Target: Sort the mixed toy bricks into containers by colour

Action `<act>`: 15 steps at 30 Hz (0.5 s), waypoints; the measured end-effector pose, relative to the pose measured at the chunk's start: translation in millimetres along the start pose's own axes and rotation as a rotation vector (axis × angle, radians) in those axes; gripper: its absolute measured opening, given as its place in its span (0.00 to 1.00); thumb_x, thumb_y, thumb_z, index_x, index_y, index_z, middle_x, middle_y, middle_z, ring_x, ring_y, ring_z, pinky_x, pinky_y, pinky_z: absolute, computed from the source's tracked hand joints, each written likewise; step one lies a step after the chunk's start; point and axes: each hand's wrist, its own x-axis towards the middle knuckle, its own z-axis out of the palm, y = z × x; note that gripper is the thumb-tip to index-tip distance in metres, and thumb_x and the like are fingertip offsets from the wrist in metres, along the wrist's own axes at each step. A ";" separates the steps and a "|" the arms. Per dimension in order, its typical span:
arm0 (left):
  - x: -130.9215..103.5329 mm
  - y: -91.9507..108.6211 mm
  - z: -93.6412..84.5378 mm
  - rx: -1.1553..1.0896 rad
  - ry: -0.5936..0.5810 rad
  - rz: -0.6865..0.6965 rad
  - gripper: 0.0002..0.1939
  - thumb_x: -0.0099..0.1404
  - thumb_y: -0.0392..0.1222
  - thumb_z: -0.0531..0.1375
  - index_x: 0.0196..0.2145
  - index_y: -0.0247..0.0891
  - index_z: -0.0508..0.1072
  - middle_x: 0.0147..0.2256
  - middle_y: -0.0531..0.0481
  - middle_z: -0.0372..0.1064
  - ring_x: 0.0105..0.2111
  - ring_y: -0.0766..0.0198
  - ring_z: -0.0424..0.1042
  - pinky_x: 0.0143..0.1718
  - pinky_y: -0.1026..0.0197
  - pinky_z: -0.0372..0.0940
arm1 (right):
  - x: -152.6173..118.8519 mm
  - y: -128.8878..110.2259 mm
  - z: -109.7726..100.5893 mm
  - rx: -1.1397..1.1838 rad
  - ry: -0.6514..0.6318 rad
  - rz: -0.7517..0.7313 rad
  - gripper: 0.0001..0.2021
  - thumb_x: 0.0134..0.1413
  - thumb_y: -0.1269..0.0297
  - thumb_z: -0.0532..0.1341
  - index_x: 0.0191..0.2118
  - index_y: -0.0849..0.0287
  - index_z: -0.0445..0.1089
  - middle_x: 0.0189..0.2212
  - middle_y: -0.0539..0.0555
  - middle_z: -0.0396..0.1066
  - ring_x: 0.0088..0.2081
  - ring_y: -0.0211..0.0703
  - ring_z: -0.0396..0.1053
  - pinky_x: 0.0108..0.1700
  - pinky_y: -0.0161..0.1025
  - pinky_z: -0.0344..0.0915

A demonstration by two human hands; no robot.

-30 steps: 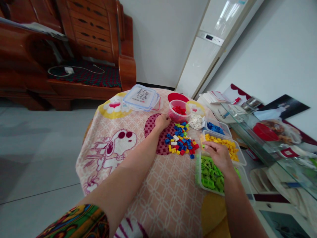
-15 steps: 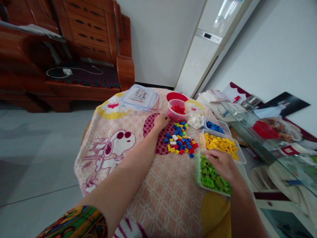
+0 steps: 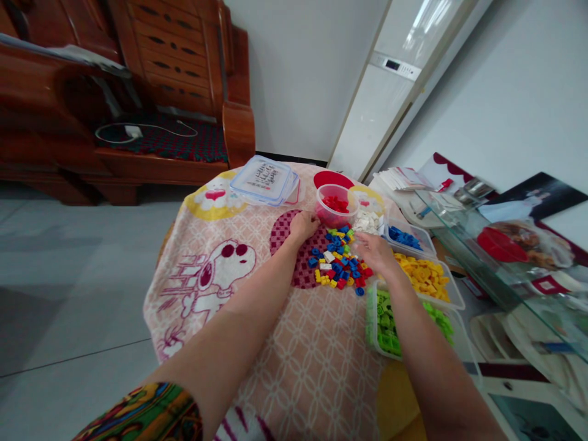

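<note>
A mixed pile of small toy building bricks point(image 3: 340, 260) in blue, red, yellow, green and white lies on the tablecloth. My left hand point(image 3: 303, 226) rests at the pile's far left edge, close by a clear round tub of red bricks point(image 3: 335, 205). Its fingers are curled together, and whatever they may hold is hidden. Over the right side of the pile reaches my right hand point(image 3: 374, 250), fingers stretched out and apart, with nothing visible in them. White bricks point(image 3: 367, 222) are heaped just beyond it.
Clear boxes of blue bricks point(image 3: 404, 237), yellow bricks point(image 3: 425, 277) and green bricks point(image 3: 388, 324) line the right side. Stacked lids point(image 3: 264, 179) lie at the back left, a red lid point(image 3: 333, 179) behind the tub. A glass shelf point(image 3: 496, 263) borders the table on the right.
My right hand has moved from above the green box, up and left to the mixed pile, and its fingers have spread. My left hand stays near the tub. The view has shifted slightly.
</note>
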 end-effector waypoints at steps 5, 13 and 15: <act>-1.0 0.6 -1.0 -0.013 0.000 0.005 0.14 0.68 0.41 0.58 0.43 0.40 0.83 0.37 0.46 0.81 0.42 0.59 0.78 0.46 0.63 0.68 | 26.4 11.7 20.7 -0.119 -0.021 0.024 0.21 0.58 0.69 0.58 0.56 0.57 0.75 0.49 0.60 0.79 0.52 0.54 0.75 0.57 0.49 0.68; -1.3 -0.6 -0.5 0.026 -0.010 0.025 0.14 0.69 0.41 0.57 0.42 0.39 0.83 0.38 0.45 0.82 0.42 0.58 0.78 0.45 0.63 0.68 | 20.2 11.7 35.9 -0.187 0.000 0.046 0.22 0.62 0.69 0.54 0.60 0.63 0.70 0.56 0.68 0.73 0.57 0.59 0.70 0.60 0.52 0.62; -0.6 -1.3 0.2 0.031 -0.008 0.028 0.14 0.69 0.41 0.57 0.43 0.40 0.83 0.38 0.45 0.82 0.42 0.58 0.78 0.45 0.63 0.68 | 19.9 13.1 36.0 -0.197 0.038 0.065 0.18 0.62 0.70 0.54 0.53 0.62 0.73 0.49 0.66 0.76 0.52 0.57 0.72 0.58 0.51 0.64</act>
